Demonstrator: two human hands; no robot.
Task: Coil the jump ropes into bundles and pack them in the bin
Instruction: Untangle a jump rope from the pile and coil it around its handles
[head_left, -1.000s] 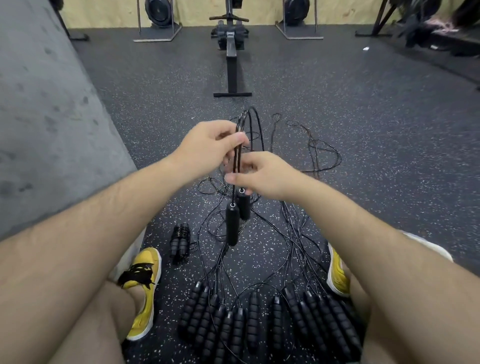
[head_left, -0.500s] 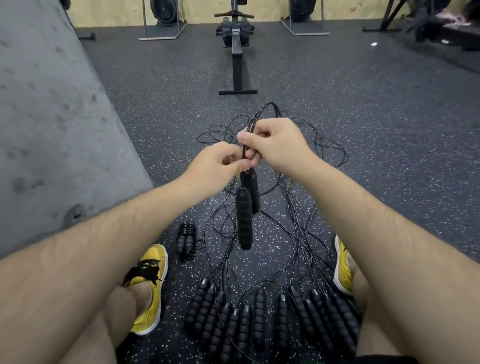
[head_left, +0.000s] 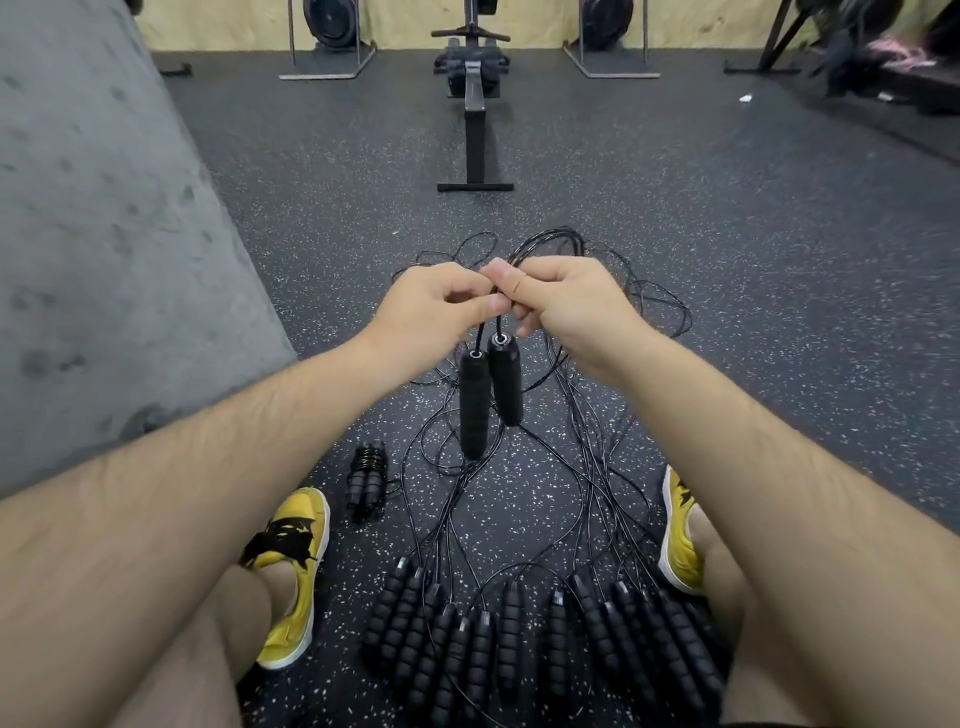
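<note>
Head view, mid-frame: left hand (head_left: 436, 306) & right hand (head_left: 566, 306) fingers pinch the jump rope (head_left: 498, 326), a thin cord; its cylindrical foam handles (head_left: 474, 405) dangle. Coiled bundle (head_left: 369, 478), prob. cord-wrapped, lower left on speckled rubber floor (head_left: 727, 291).

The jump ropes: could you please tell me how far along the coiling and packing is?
Done: one coiled bundle lies on the floor. In hand: left hand and right hand pinch one rope's cord, its handles dangling. Left: the row of uncoiled ropes; no bin is visible.
</note>
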